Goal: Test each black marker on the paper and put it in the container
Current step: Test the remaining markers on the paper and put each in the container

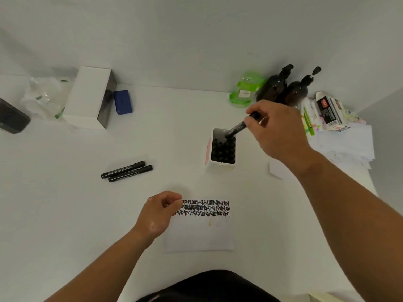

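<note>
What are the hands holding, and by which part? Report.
Right hand pinches a black marker by its upper end; whether left hand pinches the paper cannot be told.

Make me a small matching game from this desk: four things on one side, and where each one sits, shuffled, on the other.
Things
1. held marker
2. two loose markers
3. blue block
4. brown pump bottles

Places
A. lying side by side on the table, left of the white container
B. at the back, beside the green pack
C. lower end in that container, pinched by the right hand
D. beside the white box, back left

Pairs: 1-C, 2-A, 3-D, 4-B
</note>
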